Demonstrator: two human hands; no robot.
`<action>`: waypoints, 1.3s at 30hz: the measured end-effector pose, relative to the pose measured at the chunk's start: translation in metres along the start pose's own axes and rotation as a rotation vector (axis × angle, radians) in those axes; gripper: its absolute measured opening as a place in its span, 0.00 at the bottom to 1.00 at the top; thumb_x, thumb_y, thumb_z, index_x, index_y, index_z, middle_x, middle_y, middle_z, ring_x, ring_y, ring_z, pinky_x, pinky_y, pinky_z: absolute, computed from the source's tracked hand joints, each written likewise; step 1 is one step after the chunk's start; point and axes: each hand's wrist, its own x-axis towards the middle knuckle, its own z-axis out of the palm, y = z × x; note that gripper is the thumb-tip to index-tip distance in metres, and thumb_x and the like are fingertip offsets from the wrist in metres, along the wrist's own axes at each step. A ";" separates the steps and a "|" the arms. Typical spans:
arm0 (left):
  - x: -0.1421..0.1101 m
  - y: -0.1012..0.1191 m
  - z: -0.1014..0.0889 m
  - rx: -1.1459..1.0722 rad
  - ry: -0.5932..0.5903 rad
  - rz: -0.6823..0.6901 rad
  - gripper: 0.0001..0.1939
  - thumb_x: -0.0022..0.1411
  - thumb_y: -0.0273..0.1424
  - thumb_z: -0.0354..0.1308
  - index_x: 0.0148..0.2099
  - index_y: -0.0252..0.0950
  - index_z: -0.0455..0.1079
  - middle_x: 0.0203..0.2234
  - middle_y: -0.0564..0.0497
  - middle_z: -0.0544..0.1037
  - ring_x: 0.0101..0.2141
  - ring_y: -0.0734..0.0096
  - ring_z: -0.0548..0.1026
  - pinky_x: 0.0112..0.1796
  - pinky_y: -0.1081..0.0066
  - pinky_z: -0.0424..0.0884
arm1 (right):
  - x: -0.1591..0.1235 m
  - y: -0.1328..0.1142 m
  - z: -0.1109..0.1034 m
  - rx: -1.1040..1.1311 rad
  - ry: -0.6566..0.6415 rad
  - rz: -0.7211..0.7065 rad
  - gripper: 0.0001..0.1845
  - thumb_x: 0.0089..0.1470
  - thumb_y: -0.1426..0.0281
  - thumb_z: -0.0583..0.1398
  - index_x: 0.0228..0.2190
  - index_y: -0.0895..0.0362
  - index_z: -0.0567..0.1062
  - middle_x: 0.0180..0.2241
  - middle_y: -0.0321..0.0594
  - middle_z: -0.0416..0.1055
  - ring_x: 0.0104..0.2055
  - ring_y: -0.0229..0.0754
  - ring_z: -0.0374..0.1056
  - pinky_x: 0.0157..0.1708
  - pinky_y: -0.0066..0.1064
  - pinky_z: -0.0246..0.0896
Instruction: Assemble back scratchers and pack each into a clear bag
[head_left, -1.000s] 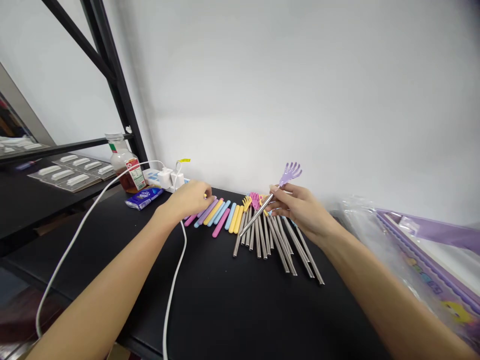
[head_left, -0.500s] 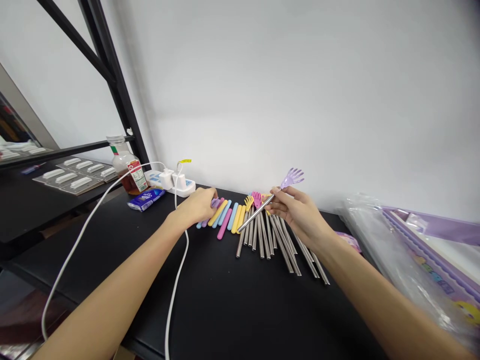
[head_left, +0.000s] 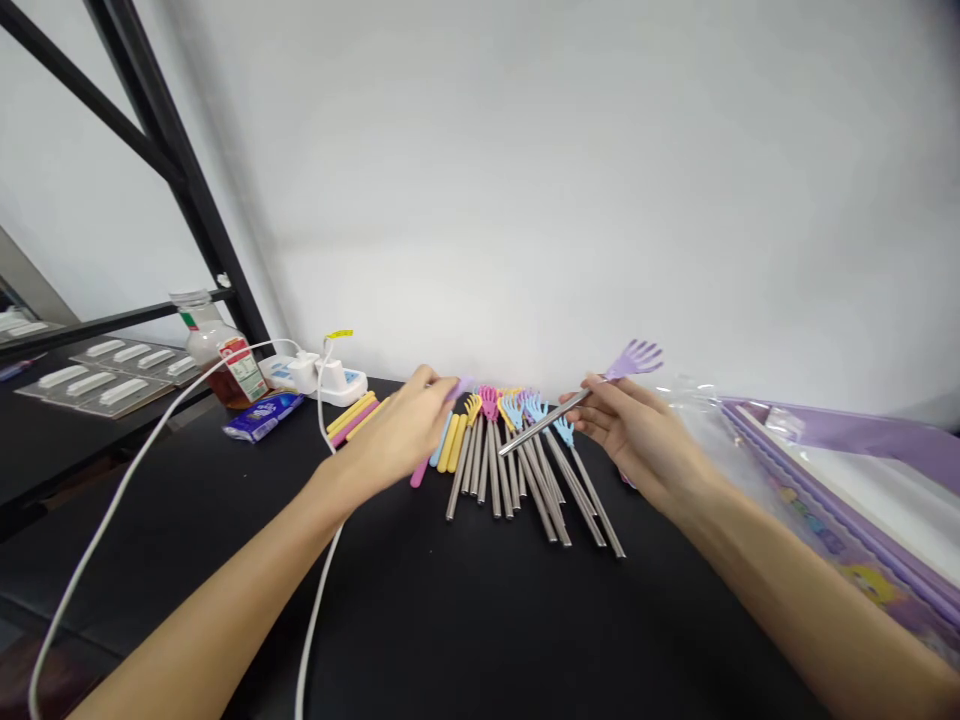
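My right hand grips a back scratcher by its metal rod, just below the purple hand-shaped head; the rod's bare end points down to the left. My left hand is closed on a purple handle, whose blurred tip shows past the fingers. Between and below the hands, several back-scratcher rods with yellow, pink and blue heads lie fanned out on the black tabletop. Loose yellow handles and a blue one lie left of them. Part of this row is hidden behind my left hand.
A white power strip with plugs and a white cable is at left. Beside it are a glass bottle and a blue packet. Plastic bags and a purple box occupy the right side. A wall rises behind.
My left hand has lifted off the handle row with a purple handle and come closer to the right hand. The view has turned right; my right hand keeps hold of the back scratcher.
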 end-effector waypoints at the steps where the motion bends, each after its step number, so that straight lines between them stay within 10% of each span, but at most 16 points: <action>1: -0.001 0.013 0.004 -0.061 0.004 0.065 0.15 0.75 0.35 0.41 0.55 0.40 0.65 0.46 0.46 0.69 0.41 0.65 0.75 0.43 0.66 0.69 | -0.005 -0.005 -0.010 -0.003 0.033 -0.007 0.12 0.50 0.65 0.70 0.29 0.57 0.74 0.30 0.40 0.77 0.33 0.41 0.76 0.35 0.28 0.72; 10: 0.007 0.075 0.055 -0.230 -0.064 0.265 0.18 0.76 0.39 0.40 0.60 0.43 0.64 0.45 0.48 0.76 0.42 0.64 0.77 0.44 0.65 0.72 | -0.042 -0.026 -0.078 0.078 0.240 -0.124 0.06 0.55 0.67 0.65 0.31 0.54 0.72 0.29 0.41 0.79 0.30 0.42 0.75 0.33 0.31 0.71; 26: -0.008 0.069 0.049 -0.262 0.029 0.293 0.18 0.75 0.37 0.45 0.60 0.40 0.67 0.48 0.48 0.79 0.42 0.64 0.78 0.42 0.66 0.73 | -0.050 -0.016 -0.067 0.038 0.070 -0.183 0.12 0.55 0.60 0.66 0.31 0.54 0.71 0.35 0.41 0.78 0.32 0.40 0.74 0.35 0.33 0.70; 39: 0.000 0.067 0.031 -0.667 -0.362 0.193 0.22 0.74 0.43 0.44 0.35 0.35 0.71 0.22 0.54 0.71 0.23 0.77 0.65 0.25 0.73 0.60 | -0.048 -0.014 -0.077 -0.095 -0.111 -0.153 0.14 0.55 0.55 0.66 0.31 0.54 0.79 0.39 0.43 0.77 0.34 0.42 0.74 0.38 0.34 0.71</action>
